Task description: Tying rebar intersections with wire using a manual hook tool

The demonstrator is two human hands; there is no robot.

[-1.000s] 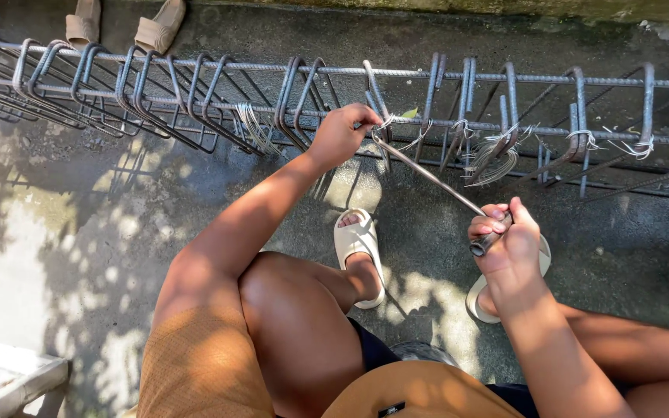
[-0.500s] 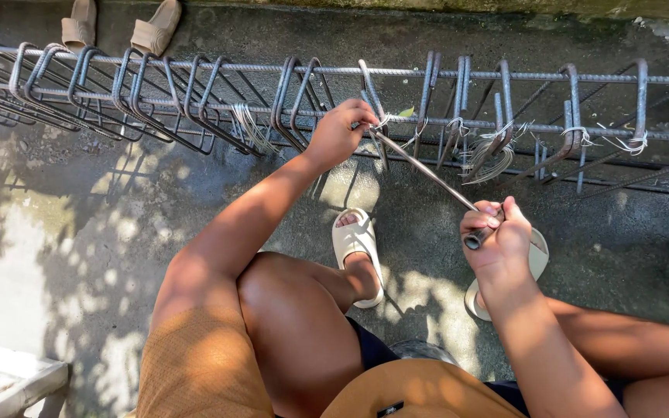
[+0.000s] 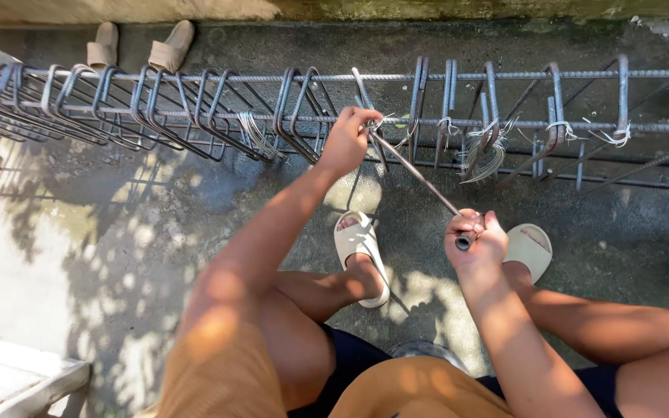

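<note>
A long rebar cage (image 3: 195, 108) of bent steel stirrups lies across the concrete ground in front of me. My left hand (image 3: 348, 139) pinches thin tie wire (image 3: 385, 122) at a stirrup joint on the cage's near bar. My right hand (image 3: 475, 241) grips the handle end of a slim metal hook tool (image 3: 416, 174), whose shaft runs up and left to that same joint. Loose wire ties (image 3: 489, 147) hang from stirrups to the right. My feet in pale slides (image 3: 359, 248) rest just below the cage.
A pair of beige slides (image 3: 141, 48) sits beyond the cage near a wall at top left. A pale concrete slab edge (image 3: 9, 379) is at bottom left. My knees and orange shirt fill the lower middle.
The view has shifted slightly. My right hand has turned a little on the tool handle; my left hand stays at the same joint.
</note>
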